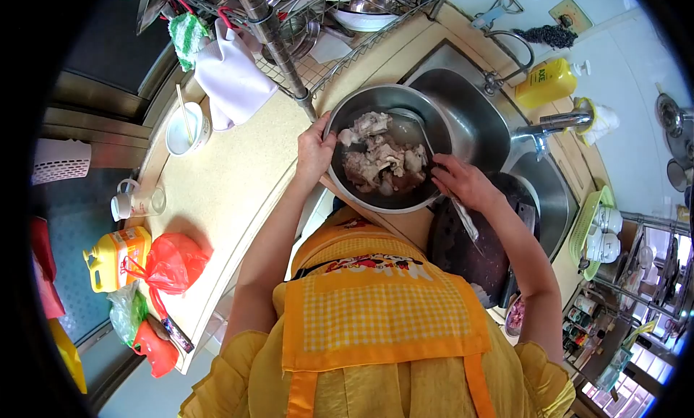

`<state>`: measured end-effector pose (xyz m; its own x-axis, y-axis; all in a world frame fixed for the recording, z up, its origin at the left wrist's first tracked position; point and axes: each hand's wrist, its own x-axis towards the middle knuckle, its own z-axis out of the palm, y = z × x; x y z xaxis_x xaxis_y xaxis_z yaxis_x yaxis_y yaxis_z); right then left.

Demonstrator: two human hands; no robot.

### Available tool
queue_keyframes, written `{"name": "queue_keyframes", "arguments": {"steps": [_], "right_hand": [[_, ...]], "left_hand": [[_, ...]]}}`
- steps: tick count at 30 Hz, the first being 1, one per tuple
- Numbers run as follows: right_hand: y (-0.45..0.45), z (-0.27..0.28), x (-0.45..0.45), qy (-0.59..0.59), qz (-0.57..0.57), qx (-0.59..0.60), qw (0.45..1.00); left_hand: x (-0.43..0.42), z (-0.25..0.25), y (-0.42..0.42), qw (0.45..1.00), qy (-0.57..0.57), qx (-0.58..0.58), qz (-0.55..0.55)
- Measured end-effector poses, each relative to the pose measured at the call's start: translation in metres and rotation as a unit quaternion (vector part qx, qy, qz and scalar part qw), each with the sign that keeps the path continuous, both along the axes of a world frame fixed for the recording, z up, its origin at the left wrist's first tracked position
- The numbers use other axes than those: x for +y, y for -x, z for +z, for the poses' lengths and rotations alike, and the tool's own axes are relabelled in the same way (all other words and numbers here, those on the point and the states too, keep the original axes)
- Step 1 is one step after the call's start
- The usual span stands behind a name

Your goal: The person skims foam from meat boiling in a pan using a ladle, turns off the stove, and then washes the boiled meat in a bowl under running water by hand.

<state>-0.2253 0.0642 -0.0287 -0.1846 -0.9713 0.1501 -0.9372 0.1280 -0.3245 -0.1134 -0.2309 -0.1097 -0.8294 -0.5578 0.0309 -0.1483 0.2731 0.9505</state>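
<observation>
A round metal basin [439,118] holds chunks of pale meat [383,161] in some cloudy liquid. It sits at the sink's near left edge. My left hand [314,153] is closed on the basin's left rim, thumb near the inside. At the right rim my right hand [466,183] is closed round the handle of a long-handled metal spoon [468,223]. The spoon's head dips into the basin among the meat, partly hidden. Whether the right fingers also touch the rim, I cannot tell.
Right of the basin lies a double sink [470,100] with a faucet [553,125]. A dark round chopping board [463,262] with a knife is below. Yellow detergent [546,82], a wire rack [285,49], a white bowl [177,139] and a red bag [177,262] stand around.
</observation>
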Motion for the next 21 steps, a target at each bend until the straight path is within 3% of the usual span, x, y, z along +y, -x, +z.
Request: {"name": "queue_keyframes", "arguments": {"steps": [4,7,10,12,15,17,21], "right_hand": [[-0.004,0.003,0.003,-0.075,0.043,0.110,0.990],[-0.002,0.014,-0.002,-0.131,0.068,0.113,0.983],[0.002,0.028,-0.036,-0.196,0.013,0.114,0.974],[0.010,0.011,-0.069,-0.056,-0.021,0.097,0.994],[0.016,-0.025,-0.125,-0.060,-0.091,0.027,0.994],[0.021,-0.043,-0.148,-0.115,-0.132,-0.010,0.985],[0.053,-0.075,-0.162,0.040,-0.100,-0.081,0.991]], "left_hand": [[0.000,0.000,0.000,1.000,0.000,-0.001,-0.002],[0.002,0.007,0.000,1.000,-0.009,0.005,-0.003],[0.001,0.003,0.001,1.000,-0.019,0.019,-0.005],[-0.002,-0.010,0.002,0.999,0.003,0.040,-0.005],[-0.002,0.002,-0.002,0.999,-0.026,-0.028,-0.019],[-0.002,-0.006,0.000,0.999,-0.028,0.011,-0.011],[0.000,0.002,-0.002,0.999,-0.011,0.030,-0.007]]}}
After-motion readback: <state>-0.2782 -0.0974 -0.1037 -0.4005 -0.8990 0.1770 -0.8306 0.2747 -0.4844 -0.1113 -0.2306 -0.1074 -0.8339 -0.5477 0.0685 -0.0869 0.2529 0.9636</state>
